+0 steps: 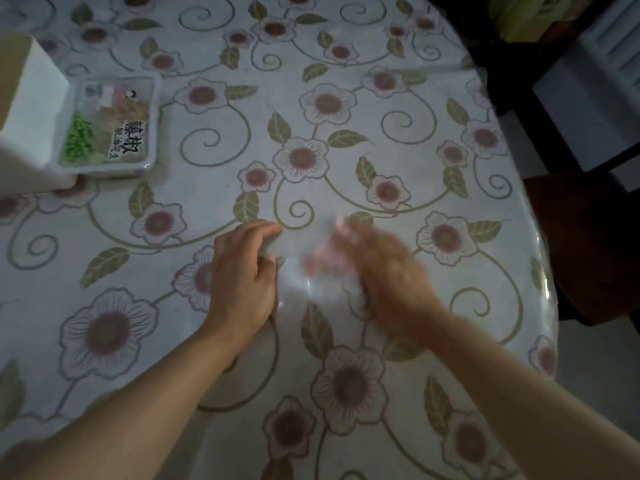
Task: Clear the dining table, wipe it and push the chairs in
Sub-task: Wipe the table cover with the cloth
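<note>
1. The two bare forearms enter from the bottom edge and reach forward over the table [104, 341], which is covered with a flowered cloth under a shiny clear sheet.
2. The left hand [242, 271] is on the table near the middle. Its fingers are curled around one end of a pale, whitish thing [294, 242], probably a wiping cloth or tissue, but its kind is not sure. The thumb is under it and the other fingers are over its top.
3. The right hand [370, 265] is just beside the left one, at the other end of the same pale thing. It is very blurred, so I cannot tell if it is open or if it grips something.
4. Around the hands the table surface is free on all sides. There is wide bare cloth to the left, in front and to the right.
5. The round table edge [550, 296] curves down the right side, near the right forearm. Beyond this edge a dark chair [585, 244] stands close to the table, with pale floor visible beside it.
6. Farther away, on the left, a sealed plastic food tray [110, 128] with a printed label lies flat on the table. It is well apart from the hands.
7. A white box [31, 105] stands upright just beside this tray, touching the left border of the view.
</note>
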### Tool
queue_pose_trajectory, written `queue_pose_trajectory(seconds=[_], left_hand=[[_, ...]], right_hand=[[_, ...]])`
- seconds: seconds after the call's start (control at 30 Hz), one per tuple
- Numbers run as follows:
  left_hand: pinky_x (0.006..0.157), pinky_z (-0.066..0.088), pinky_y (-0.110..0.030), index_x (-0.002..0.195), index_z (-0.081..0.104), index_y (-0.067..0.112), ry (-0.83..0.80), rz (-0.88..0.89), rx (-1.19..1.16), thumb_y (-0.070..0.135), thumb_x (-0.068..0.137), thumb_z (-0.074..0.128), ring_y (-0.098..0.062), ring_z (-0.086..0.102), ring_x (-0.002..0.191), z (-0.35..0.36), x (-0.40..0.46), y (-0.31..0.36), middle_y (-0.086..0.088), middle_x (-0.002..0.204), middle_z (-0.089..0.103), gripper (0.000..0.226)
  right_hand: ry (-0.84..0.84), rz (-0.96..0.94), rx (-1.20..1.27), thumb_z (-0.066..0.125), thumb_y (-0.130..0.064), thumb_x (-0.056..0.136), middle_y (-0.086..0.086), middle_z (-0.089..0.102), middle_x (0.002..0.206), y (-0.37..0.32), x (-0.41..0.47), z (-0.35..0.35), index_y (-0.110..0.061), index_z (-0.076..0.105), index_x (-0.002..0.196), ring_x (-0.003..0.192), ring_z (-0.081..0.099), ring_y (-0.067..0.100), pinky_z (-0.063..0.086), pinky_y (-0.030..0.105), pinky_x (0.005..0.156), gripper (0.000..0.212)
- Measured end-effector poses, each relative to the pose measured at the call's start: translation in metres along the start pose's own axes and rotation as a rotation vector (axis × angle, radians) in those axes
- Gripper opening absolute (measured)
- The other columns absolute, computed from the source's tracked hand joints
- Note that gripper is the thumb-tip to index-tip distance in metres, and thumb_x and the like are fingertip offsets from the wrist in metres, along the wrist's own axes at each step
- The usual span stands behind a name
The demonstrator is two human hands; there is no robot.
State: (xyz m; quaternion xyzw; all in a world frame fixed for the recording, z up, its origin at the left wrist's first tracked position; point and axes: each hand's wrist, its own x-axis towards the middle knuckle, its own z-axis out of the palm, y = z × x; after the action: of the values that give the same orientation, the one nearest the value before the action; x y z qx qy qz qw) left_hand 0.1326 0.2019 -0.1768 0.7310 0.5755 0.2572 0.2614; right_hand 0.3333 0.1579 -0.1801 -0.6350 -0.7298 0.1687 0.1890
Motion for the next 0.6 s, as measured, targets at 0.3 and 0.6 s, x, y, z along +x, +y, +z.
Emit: queue_pose_trajectory(seconds=[0.3, 0.6], left_hand=[[0.1, 0.018, -0.01, 0.118, 0.06, 0.012, 0.006, -0.024, 0.0, -0.004, 0.084, 0.049, -0.018, 0.039, 0.122, 0.0, 0.002, 0.002, 0.002, 0.126, 0.054, 0.038], [0.106, 0.02, -0.018, 0.119, 0.059, 0.007, 0.0, 0.0, 0.021, -0.007, 0.085, 0.05, -0.019, 0.038, 0.127, 0.0, -0.006, 0.001, -0.002, 0.132, 0.052, 0.038]], right_hand=[[-0.183, -0.354, 0.111, 0.04, -0.019, 0.087, -0.008, 0.035, 0.151, -0.056, -0.09, 0.022, -0.026, 0.046, 0.138, 0.142, 0.027, 0.014, 0.026, 0.04, 0.112, 0.052], [0.077, 0.069, 0.11, 0.042, -0.003, 0.095, 0.004, 0.033, 0.152, -0.024, -0.046, 0.013, -0.025, 0.032, 0.143, 0.142, 0.023, 0.016, 0.009, 0.04, 0.119, 0.053]])
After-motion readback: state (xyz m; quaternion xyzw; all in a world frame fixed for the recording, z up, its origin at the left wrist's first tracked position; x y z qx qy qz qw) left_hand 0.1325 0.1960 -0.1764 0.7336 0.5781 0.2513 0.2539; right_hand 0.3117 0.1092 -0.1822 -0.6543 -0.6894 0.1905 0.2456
